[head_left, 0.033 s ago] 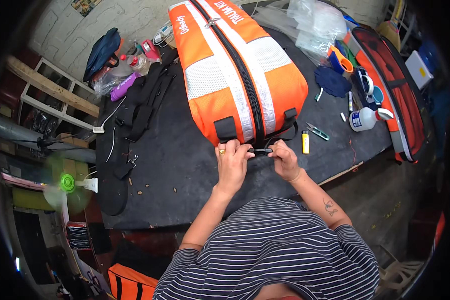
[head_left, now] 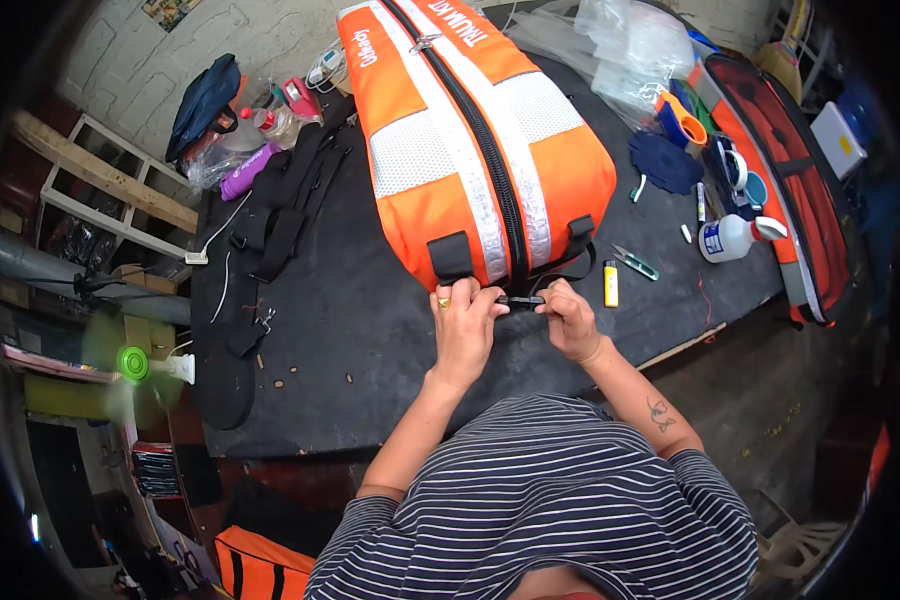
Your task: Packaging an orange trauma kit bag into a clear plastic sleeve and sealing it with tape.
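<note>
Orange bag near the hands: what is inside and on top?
On top of the bag run a black zipper and white strips, with white mesh patches beside them. The zipper looks closed, so the contents are hidden.

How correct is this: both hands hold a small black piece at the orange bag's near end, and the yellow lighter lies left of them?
Almost: left hand and right hand do hold the black piece at the near end of the orange bag, but the head view shows the yellow lighter to their right, not left.
</note>
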{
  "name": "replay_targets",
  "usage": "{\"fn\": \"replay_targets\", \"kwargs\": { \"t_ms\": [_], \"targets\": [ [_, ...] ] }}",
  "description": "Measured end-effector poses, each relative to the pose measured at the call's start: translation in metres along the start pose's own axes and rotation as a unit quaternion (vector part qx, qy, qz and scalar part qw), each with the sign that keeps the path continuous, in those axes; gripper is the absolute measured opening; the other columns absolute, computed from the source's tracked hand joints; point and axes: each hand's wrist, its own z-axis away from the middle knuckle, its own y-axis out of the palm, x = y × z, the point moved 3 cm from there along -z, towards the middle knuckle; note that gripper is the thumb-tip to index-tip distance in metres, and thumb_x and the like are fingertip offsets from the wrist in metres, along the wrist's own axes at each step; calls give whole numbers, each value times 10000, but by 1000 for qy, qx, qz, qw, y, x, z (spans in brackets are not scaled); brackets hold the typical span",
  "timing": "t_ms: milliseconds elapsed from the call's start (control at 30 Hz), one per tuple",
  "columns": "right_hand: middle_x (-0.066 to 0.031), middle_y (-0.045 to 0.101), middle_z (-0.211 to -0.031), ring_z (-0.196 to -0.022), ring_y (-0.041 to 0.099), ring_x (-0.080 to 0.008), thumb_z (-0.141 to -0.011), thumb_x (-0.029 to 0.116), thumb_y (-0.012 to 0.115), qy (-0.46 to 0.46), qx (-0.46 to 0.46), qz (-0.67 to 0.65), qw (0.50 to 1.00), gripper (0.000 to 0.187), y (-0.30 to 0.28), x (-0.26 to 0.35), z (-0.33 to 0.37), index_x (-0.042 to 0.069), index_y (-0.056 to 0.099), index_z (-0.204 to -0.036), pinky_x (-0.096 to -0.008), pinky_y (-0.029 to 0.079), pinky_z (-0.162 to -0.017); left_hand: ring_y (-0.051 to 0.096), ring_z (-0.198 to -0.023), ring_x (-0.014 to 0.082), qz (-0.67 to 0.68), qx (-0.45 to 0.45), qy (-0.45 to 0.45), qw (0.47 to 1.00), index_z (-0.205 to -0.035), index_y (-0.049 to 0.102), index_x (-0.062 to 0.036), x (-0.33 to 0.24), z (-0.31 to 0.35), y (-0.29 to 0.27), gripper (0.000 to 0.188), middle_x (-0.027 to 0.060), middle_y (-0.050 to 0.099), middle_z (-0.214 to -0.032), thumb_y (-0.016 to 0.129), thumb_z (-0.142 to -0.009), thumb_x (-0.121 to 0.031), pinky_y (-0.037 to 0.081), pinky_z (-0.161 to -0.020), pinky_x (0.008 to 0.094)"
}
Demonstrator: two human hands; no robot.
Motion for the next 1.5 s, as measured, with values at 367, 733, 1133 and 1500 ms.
{"fn": "replay_targets", "kwargs": {
  "t_ms": [367, 733, 1133, 1500],
  "targets": [
    [-121, 539, -752, -681, 544, -300, -694, -145, 567, 66, 51, -14, 996, 298, 21, -1, -1, 3, 463, -930, -371, 449, -608, 439, -839, 237, 15, -17, 2, 1000, -863, 654, -83, -3, 0, 4, 166, 65, 465, -840, 704, -709, -118, 330, -782, 373],
    [-104, 571, -858, -768, 579, -243, -888, 127, 567, 379, -85, 327, 862, 131, -103, -72, 53, 39, 509, -966, -366, 441, -689, 531, -756, 227, 39, -87, 185, 978, -974, 655, -71, -25, 22, 0, 324, 51, 535, -839, 678, -658, -1, 408, -690, 359],
    [-136, 486, -999, -947, 460, -313, -766, 233, 686, 275, -9, 585, 763, 322, -107, -84, 71, 45, 545, -987, -432, 361, -812, 468, -936, 211, -44, -58, 204, 976, -931, 653, -104, -13, 24, 28, 264, 15, 570, -1002, 693, -671, -88, 346, -814, 376],
    [-178, 553, -863, -810, 560, -315, -864, 91, 528, 443, -44, 247, 861, 189, -73, -60, 71, 11, 466, -1024, -395, 438, -723, 507, -928, 207, 33, -69, 60, 995, -1001, 593, -100, -27, -6, 43, 241, -1, 584, -826, 637, -770, -47, 269, -807, 355]
  ]
}}
